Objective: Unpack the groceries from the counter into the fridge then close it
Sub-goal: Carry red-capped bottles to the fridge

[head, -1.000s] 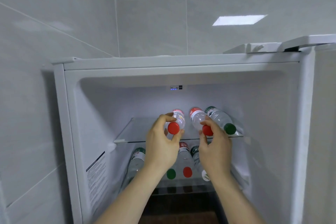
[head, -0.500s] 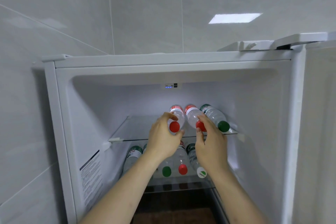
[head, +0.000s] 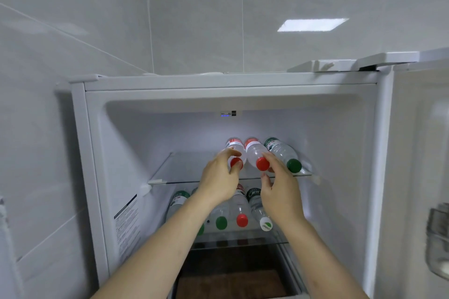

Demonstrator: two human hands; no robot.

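The white fridge (head: 218, 85) stands open. Three clear water bottles lie on its upper glass shelf (head: 184, 167), caps toward me. My left hand (head: 218, 182) grips the left red-capped bottle (head: 234, 145) at its neck, thumb on top and fingers under the cap. My right hand (head: 281, 192) is beside the middle red-capped bottle (head: 254, 150). Its index finger lies along the neck, and its thumb hangs loose below the fully visible cap. A green-capped bottle (head: 281, 153) lies at the right end of the row, touching the middle bottle.
Several more bottles (head: 241, 211) with green, red and white caps lie on the lower glass shelf, partly behind my forearms. The fridge door (head: 418, 177) hangs open at the right with a bin (head: 439, 238) on it. Tiled walls close in at the left and behind.
Both hands have pushed the two red-capped bottles deeper onto the upper shelf. My right hand's fingers have come off the middle bottle's cap, which now shows fully.
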